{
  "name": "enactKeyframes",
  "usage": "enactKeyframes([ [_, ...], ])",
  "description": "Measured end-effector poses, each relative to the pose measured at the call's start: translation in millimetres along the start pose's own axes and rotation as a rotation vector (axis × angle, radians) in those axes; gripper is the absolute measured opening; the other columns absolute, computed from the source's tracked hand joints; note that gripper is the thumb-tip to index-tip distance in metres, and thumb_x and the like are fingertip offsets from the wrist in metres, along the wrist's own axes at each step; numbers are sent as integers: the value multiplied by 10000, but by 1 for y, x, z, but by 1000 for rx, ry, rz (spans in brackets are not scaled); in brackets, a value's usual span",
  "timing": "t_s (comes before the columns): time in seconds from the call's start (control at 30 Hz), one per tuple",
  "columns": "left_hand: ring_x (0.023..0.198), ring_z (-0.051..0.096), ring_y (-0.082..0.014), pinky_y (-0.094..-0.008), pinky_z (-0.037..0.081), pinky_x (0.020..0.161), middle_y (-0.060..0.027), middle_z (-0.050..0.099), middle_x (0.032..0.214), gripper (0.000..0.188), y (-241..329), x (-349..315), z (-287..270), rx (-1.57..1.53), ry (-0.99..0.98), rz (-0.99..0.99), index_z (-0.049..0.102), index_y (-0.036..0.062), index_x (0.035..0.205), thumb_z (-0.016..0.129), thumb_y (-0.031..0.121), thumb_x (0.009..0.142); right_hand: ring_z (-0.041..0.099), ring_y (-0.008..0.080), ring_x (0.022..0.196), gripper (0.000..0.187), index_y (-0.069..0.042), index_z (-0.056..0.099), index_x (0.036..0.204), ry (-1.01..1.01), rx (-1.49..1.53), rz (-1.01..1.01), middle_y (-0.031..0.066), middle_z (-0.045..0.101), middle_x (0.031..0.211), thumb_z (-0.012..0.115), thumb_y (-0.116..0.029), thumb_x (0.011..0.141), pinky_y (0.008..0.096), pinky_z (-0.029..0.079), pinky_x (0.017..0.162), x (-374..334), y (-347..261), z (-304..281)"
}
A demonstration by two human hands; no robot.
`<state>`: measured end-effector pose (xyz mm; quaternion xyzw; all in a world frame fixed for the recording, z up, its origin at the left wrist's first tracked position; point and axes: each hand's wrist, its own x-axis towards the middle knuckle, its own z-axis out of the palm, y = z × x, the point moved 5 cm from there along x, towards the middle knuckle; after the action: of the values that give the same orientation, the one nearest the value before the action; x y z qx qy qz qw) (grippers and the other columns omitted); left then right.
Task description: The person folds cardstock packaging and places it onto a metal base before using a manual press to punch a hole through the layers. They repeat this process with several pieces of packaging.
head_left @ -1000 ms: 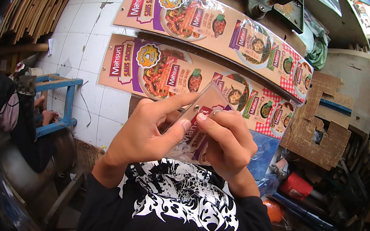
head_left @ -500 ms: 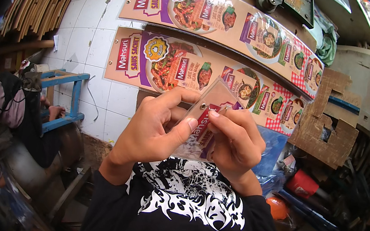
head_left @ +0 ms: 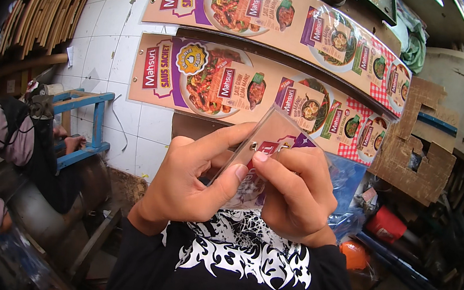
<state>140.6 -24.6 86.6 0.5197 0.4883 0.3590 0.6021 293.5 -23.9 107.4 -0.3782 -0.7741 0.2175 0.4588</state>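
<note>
Close in front of my chest, my left hand [head_left: 197,170] grips the edge of a glossy laminated printed sheet [head_left: 281,125], thumb on top and fingers behind. The sheet is tilted, its corner pointing away from me, with a small metal eyelet [head_left: 253,146] near the edge. Beside that eyelet my right hand [head_left: 301,190] is closed in a pinch, thumb tip against the sheet. A bit of metal shows by its fingers; what it is I cannot make out. Beyond both hands lie two long laminated food-print strips, the nearer strip [head_left: 120,69] and the farther strip [head_left: 292,14].
A dark machine base [head_left: 374,3] stands at the far right, near a green cloth [head_left: 412,42]. Torn cardboard [head_left: 415,143] and a red object [head_left: 387,224] lie to the right. On the left are a blue frame [head_left: 98,121], stacked wooden strips [head_left: 51,1] and another person's foot [head_left: 74,144].
The held sheet and both hands have shifted slightly lower in the picture. My right thumb has moved closer to the eyelet. My left hand keeps its grip.
</note>
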Motion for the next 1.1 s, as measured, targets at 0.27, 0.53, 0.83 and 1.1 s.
enactKeyframes([
  [0.27,698,642,-80,-226,487,617,-148,685,753,468,3,1,4,59,-3,104,518,-112,1268,576,-22,812,577,249,691,469,34,693,996,7,-72,-50,115,599,828,659,104,533,326,477,585,-1,3,0],
  [0.53,832,675,-135,-252,522,726,-172,715,866,403,-13,1,2,-123,-3,10,505,-121,1254,542,-27,864,597,235,692,367,-30,714,954,-85,239,117,82,626,826,691,63,601,343,482,605,1,27,2],
  [0.83,850,684,-144,-266,532,732,-193,717,885,346,-18,-1,1,-132,-53,-15,533,-118,1208,548,-14,879,608,208,642,329,-19,729,896,-41,19,-289,78,623,820,680,-63,573,300,515,558,-3,17,-1],
  [1.1,801,708,-158,-256,531,669,-173,717,880,319,-22,-3,2,35,-1,-33,563,-76,1191,545,23,888,623,260,728,337,7,641,999,-250,-80,13,106,616,869,705,38,669,354,509,609,11,9,-1],
])
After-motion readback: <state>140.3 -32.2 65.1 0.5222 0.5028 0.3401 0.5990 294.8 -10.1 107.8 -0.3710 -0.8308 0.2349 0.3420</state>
